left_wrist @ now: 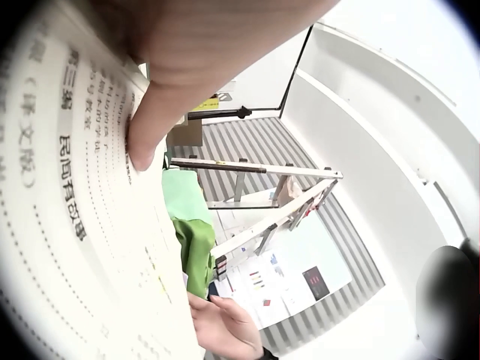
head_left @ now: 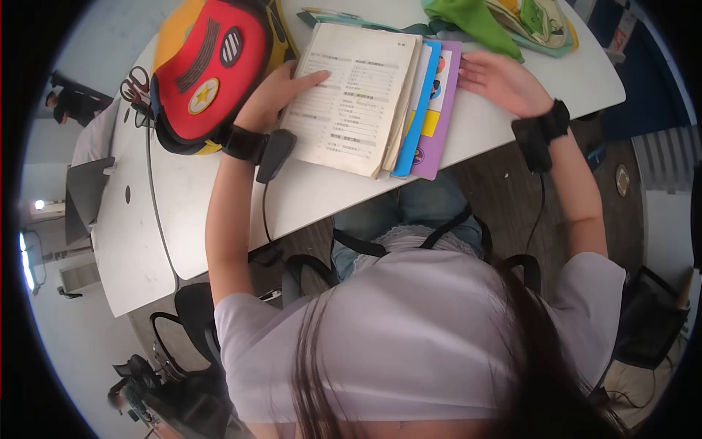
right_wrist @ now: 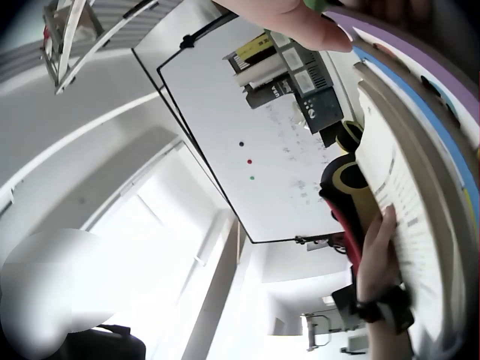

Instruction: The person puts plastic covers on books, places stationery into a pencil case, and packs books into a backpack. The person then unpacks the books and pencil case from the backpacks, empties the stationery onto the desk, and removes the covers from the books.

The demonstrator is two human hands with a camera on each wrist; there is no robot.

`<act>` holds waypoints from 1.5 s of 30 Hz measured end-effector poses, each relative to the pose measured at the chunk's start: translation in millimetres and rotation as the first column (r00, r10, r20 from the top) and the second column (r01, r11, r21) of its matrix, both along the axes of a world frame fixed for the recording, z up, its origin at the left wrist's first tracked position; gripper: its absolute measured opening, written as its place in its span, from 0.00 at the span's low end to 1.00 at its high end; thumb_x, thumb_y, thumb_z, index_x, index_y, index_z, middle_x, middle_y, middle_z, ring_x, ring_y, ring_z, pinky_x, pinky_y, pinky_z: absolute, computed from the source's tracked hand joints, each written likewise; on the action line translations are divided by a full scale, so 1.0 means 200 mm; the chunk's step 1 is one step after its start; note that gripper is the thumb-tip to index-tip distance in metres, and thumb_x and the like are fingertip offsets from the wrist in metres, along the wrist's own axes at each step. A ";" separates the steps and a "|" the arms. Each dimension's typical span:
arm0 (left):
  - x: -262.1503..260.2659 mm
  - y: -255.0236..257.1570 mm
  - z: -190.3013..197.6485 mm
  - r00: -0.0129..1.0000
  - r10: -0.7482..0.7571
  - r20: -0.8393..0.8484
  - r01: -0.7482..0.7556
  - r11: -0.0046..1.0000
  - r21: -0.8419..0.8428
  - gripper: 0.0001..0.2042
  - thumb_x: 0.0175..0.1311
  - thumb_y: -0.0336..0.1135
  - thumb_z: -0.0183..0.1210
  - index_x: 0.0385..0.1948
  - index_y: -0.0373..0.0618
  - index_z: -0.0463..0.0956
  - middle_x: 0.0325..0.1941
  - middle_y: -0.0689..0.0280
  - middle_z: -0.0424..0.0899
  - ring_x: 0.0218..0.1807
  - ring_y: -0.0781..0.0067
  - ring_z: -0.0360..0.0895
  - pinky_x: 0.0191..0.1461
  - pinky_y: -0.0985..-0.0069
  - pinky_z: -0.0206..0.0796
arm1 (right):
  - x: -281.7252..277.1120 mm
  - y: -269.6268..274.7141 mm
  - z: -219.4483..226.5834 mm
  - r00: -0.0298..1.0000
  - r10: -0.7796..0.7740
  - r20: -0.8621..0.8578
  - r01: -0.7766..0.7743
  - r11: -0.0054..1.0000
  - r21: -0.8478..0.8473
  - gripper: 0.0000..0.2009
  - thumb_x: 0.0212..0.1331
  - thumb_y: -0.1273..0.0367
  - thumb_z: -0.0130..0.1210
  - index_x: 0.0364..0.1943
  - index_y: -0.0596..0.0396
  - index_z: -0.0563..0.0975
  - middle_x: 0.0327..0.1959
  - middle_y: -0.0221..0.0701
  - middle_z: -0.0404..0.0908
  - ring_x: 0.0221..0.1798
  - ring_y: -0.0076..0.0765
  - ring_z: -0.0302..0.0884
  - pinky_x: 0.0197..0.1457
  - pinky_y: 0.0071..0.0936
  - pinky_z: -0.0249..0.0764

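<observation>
An open-faced book with worn printed pages lies on top of a blue book and a purple book, which stick out to its right. My left hand grips the stack's left edge, thumb on the printed page; its other fingers are mostly hidden. At the purple book's right edge, my right hand rests with relaxed fingers. In the right wrist view, the right thumb is by the purple book's edge, and my left hand shows across the page.
A red and yellow bag stands left of the books, with scissors beside it. Green cloth and a pale green pouch lie at the back right. The white table has its near edge before my body.
</observation>
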State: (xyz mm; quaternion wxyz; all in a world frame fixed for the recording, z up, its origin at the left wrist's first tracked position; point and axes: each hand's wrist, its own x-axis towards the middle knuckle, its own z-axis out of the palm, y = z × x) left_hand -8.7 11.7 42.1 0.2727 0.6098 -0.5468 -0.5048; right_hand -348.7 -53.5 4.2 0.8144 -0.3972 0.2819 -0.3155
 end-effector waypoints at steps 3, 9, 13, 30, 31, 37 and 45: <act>0.07 -0.01 -0.09 0.980 0.108 -0.168 -0.108 0.994 0.003 0.25 0.56 0.38 0.58 0.49 0.27 0.63 0.42 0.57 0.75 0.41 0.73 0.75 0.44 0.79 0.68 | 0.19 -0.10 0.06 0.939 -0.082 -0.334 -0.035 0.943 -0.330 0.11 0.58 0.67 0.48 0.42 0.58 0.71 0.40 0.30 0.75 0.45 0.24 0.70 0.55 0.24 0.65; 0.05 0.10 -0.13 0.781 0.288 -0.555 -0.351 0.936 -0.008 0.21 0.58 0.37 0.56 0.46 0.28 0.64 0.43 0.59 0.75 0.43 0.74 0.74 0.46 0.79 0.68 | 0.45 -0.40 0.09 0.947 0.007 -0.320 -0.123 0.932 -0.342 0.11 0.59 0.65 0.49 0.40 0.56 0.72 0.35 0.25 0.75 0.37 0.18 0.72 0.44 0.19 0.69; 0.05 0.07 -0.15 0.733 0.292 -0.614 -0.398 0.917 -0.039 0.21 0.59 0.35 0.56 0.47 0.28 0.63 0.44 0.59 0.74 0.44 0.73 0.74 0.47 0.78 0.67 | 0.43 -0.43 -0.02 0.963 0.234 -0.131 -0.255 0.952 -0.172 0.10 0.60 0.63 0.49 0.36 0.55 0.71 0.33 0.23 0.73 0.36 0.18 0.72 0.43 0.17 0.70; 0.15 0.15 -0.16 0.857 0.309 -0.412 -0.412 0.891 -0.189 0.31 0.60 0.38 0.54 0.60 0.36 0.49 0.54 0.59 0.67 0.53 0.74 0.66 0.56 0.80 0.58 | 0.51 -0.27 -0.02 0.947 0.221 -0.234 -0.277 0.929 -0.244 0.17 0.61 0.66 0.46 0.50 0.63 0.66 0.43 0.29 0.74 0.42 0.18 0.72 0.47 0.18 0.70; 0.16 0.15 -0.17 0.899 0.308 -0.312 -0.389 0.889 -0.242 0.30 0.59 0.39 0.55 0.58 0.34 0.52 0.52 0.59 0.69 0.51 0.76 0.68 0.55 0.80 0.59 | 0.53 -0.27 -0.01 0.950 0.192 -0.248 -0.252 0.938 -0.239 0.16 0.62 0.66 0.46 0.49 0.63 0.66 0.43 0.30 0.74 0.41 0.19 0.73 0.46 0.19 0.71; 0.14 0.17 -0.15 0.916 0.367 -0.162 -0.400 0.863 -0.309 0.30 0.55 0.33 0.57 0.55 0.28 0.52 0.48 0.53 0.71 0.48 0.71 0.70 0.53 0.79 0.61 | 0.58 -0.26 -0.04 0.986 0.100 -0.135 -0.125 0.975 -0.186 0.14 0.62 0.67 0.45 0.47 0.63 0.67 0.40 0.33 0.75 0.36 0.22 0.75 0.40 0.22 0.75; 0.16 0.14 -0.15 0.926 0.378 -0.004 -0.371 0.907 -0.201 0.28 0.54 0.43 0.59 0.49 0.30 0.62 0.43 0.55 0.74 0.46 0.71 0.70 0.52 0.79 0.60 | 0.60 -0.21 -0.03 0.986 -0.114 -0.118 0.097 0.985 -0.145 0.13 0.62 0.67 0.45 0.44 0.62 0.69 0.37 0.31 0.75 0.36 0.23 0.74 0.38 0.23 0.73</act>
